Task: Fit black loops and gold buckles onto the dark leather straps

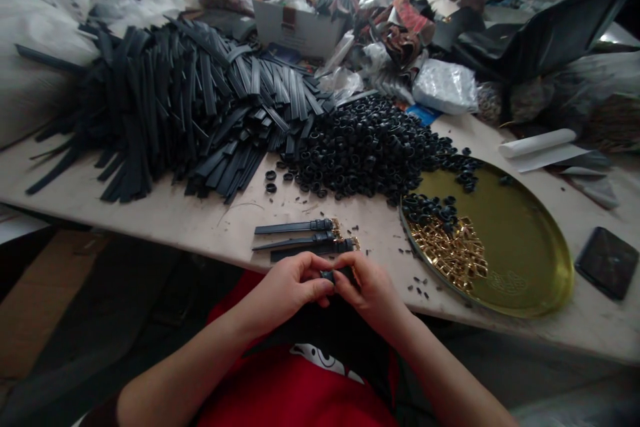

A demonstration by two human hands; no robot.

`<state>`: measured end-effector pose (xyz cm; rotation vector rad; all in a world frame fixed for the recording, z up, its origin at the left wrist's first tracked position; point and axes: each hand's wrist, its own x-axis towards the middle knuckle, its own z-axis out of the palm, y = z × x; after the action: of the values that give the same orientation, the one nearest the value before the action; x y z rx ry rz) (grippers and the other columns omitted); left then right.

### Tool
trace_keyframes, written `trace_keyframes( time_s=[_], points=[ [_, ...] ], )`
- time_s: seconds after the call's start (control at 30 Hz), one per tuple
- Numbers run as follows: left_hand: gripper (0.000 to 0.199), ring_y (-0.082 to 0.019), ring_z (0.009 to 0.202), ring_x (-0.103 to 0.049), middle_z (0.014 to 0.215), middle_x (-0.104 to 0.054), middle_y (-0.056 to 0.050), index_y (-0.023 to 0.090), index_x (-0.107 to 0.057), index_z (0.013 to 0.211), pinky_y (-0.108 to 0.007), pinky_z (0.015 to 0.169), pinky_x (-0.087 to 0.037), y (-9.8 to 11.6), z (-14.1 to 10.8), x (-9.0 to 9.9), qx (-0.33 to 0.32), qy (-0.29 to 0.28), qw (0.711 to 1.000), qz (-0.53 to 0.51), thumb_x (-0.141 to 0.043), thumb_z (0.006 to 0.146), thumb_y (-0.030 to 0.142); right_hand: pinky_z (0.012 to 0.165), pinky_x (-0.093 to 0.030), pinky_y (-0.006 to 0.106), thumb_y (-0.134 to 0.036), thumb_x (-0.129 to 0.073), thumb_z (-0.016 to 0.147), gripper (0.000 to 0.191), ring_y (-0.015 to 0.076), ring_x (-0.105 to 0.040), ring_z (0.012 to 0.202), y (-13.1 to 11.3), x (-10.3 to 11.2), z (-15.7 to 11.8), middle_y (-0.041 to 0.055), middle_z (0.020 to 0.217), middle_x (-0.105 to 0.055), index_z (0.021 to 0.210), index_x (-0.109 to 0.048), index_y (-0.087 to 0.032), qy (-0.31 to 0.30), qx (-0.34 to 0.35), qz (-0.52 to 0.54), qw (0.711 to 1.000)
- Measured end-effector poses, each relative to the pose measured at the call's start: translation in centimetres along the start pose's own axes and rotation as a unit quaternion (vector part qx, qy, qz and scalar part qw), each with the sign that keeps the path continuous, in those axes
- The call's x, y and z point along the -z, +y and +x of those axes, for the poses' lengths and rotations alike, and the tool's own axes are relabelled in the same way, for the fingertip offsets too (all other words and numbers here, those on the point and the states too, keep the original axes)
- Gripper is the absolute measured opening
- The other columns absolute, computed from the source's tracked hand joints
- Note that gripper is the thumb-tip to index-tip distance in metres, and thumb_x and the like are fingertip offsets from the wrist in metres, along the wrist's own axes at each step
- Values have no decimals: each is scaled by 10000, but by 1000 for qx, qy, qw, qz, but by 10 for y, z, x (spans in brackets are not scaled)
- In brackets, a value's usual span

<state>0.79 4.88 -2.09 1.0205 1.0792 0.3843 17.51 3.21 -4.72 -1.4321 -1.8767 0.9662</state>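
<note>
My left hand (299, 282) and my right hand (369, 287) meet at the table's front edge, fingers pinched on a dark watch strap (327, 275). A bit of gold shows by the right fingers; most of the strap is hidden. Just beyond lie three straps with gold buckles (295, 227), side by side, the nearest partly covered by my hands. Farther back spreads a heap of small black strap loops (365, 147). Gold buckles (450, 250) and more loops sit at the left side of a round gold tray (530, 247).
A large pile of black straps (175, 93) covers the left of the table. Behind stand a white box (297, 30) and plastic bags (445, 85). A dark flat square object (607, 261) lies right of the tray, with rolled white paper (540, 145) behind it.
</note>
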Motion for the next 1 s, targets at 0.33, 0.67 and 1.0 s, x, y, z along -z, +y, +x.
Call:
trace_keyframes(
  time_s=[0.33, 0.67, 1.0],
  points=[
    [185, -108, 583, -585, 701, -633, -9, 140, -579, 826, -212, 549, -434, -11, -10, 0, 15, -76, 994, 70, -507, 775, 304, 543, -377, 254, -283, -369, 877, 164, 139, -512, 585, 3, -13, -32, -1, 687, -552, 968, -487, -216, 2, -16, 78, 997],
    [325, -140, 582, -573, 670, -636, -29, 152, -611, 761, -220, 536, -398, 15, -12, 7, -159, 16, 911, 379, -347, 855, 317, 615, -411, 265, -367, -339, 889, 237, 166, -564, 696, -10, -28, -3, 26, 776, -598, 966, -498, -210, 81, -3, 141, 987],
    [294, -248, 948, -570, 957, -615, -158, 95, -633, 922, -355, 811, -425, 40, 37, 102, -116, 319, 710, 617, -406, 876, 276, 748, -429, 330, -276, -394, 860, 260, 203, -576, 828, 13, -29, 72, 61, 891, -641, 883, -643, -204, 81, 101, -163, 978]
  ],
)
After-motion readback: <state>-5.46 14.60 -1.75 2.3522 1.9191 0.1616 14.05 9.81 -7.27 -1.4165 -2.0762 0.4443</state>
